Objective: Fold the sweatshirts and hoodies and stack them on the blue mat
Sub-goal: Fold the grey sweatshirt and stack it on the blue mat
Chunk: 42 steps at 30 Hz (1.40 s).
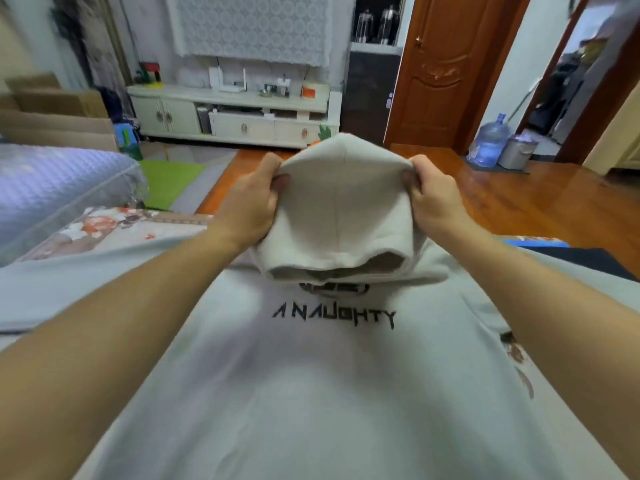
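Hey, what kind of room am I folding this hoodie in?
Most likely a home living room: a low white TV cabinet against the far wall, a carved wooden door, and a water jug on the wood floor.

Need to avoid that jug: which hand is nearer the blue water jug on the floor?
Right hand, gripping the hood's right edge, nearer the jug; left hand grips the far edge.

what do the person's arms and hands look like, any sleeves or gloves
Both forearms are bare as far as the frame shows, with no sleeve cuffs in view. The left hand and right hand wear no gloves, and no rings, watch or bracelet can be seen.
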Each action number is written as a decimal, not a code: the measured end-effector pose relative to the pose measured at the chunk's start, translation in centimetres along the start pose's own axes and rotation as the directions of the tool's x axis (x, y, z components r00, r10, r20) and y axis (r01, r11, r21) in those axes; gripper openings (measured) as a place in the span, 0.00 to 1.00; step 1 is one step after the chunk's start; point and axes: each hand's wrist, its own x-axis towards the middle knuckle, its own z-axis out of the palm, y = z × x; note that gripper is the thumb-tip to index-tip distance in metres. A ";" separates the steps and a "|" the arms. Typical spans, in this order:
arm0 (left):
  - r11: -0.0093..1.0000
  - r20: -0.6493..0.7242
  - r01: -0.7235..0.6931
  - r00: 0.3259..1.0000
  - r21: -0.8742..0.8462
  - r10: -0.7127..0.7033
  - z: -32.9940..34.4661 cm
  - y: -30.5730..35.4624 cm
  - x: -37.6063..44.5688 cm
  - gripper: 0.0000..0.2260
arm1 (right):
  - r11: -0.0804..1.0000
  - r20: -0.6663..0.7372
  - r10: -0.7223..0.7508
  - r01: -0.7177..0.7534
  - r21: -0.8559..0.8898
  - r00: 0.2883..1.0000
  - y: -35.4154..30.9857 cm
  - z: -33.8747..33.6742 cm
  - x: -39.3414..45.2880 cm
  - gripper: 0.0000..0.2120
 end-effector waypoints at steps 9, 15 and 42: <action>0.975 0.755 0.148 0.617 0.168 -0.224 -0.4 -3.9 3.3 0.11 | 0.974 0.705 0.188 -0.035 -0.225 0.684 2.8 -0.8 1.8 0.05; 0.858 0.645 -0.076 0.694 0.509 -0.321 1.9 -5.5 3.3 0.08 | 0.816 0.656 0.220 0.232 -0.530 0.722 4.3 0.9 2.5 0.15; -0.053 0.558 0.835 0.317 -0.547 -0.767 3.2 -4.3 -17.3 0.06 | 0.229 0.527 0.765 -0.921 0.314 0.370 8.2 0.9 -17.3 0.12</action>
